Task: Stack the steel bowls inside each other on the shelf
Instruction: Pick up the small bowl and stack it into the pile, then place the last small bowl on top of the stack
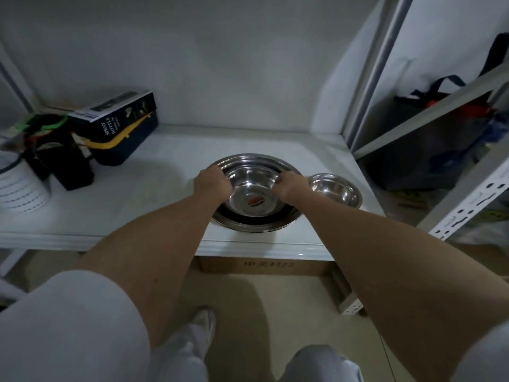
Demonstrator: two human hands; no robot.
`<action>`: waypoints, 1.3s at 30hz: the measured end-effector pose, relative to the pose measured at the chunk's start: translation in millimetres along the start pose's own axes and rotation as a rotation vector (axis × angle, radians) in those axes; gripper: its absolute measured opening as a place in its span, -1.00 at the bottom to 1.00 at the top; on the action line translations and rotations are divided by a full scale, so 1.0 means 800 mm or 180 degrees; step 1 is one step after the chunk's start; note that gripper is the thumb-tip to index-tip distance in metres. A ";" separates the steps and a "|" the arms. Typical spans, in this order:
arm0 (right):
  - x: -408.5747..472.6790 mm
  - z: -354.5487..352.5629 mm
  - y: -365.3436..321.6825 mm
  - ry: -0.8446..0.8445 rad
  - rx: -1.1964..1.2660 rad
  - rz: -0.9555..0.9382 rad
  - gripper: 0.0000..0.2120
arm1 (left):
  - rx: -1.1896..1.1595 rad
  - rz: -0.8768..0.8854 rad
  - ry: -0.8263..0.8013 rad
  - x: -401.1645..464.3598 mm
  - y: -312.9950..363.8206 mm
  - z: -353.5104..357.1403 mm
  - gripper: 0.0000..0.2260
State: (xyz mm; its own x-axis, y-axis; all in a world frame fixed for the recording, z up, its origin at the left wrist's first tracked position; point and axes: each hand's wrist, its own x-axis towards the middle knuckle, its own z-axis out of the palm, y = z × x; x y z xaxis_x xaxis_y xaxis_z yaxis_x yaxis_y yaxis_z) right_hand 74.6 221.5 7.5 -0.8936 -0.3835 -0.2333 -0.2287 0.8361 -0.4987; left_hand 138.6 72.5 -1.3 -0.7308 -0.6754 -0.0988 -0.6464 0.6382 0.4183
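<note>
A large steel bowl (256, 224) rests on the white shelf (154, 194) near its front edge. Inside it sits a medium steel bowl (252, 188) with a red sticker at its bottom. My left hand (212, 183) grips the medium bowl's left rim and my right hand (290, 188) grips its right rim. A small steel bowl (334, 190) stands alone on the shelf, just right of the large one and close to my right wrist.
At the shelf's left stand a dark spray-bottle box (118, 111) on a blue and yellow case (126, 144), black items (63, 161) and a white container (19, 186). A metal rack (440, 133) with bags is at the right. A cardboard box (264, 267) lies below.
</note>
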 end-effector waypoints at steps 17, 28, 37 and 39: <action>-0.010 -0.081 0.139 0.0984 0.0113 0.1009 -0.58 | 0.0029 0.1405 -0.0143 -0.017 0.190 0.088 -0.63; 0.011 -0.071 0.183 0.0979 0.0727 0.1075 -0.68 | 0.0965 0.1323 -0.0121 -0.008 0.217 0.141 -0.74; 0.006 -0.108 0.134 0.1403 0.0787 0.0918 -0.71 | -0.0446 0.1438 0.0167 0.000 0.214 0.090 -0.79; 0.003 -0.109 0.109 0.1438 0.0779 0.0776 -0.73 | -0.0556 0.1364 0.0227 0.001 0.198 0.067 -0.83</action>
State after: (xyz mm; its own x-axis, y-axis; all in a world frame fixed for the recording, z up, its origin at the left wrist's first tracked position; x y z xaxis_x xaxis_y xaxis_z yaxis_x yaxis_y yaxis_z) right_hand 18.7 327.8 36.2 -0.9981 0.0599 -0.0125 0.0530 0.7434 -0.6667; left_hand 24.0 192.9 16.4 -0.9029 -0.3923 0.1757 -0.2386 0.7974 0.5543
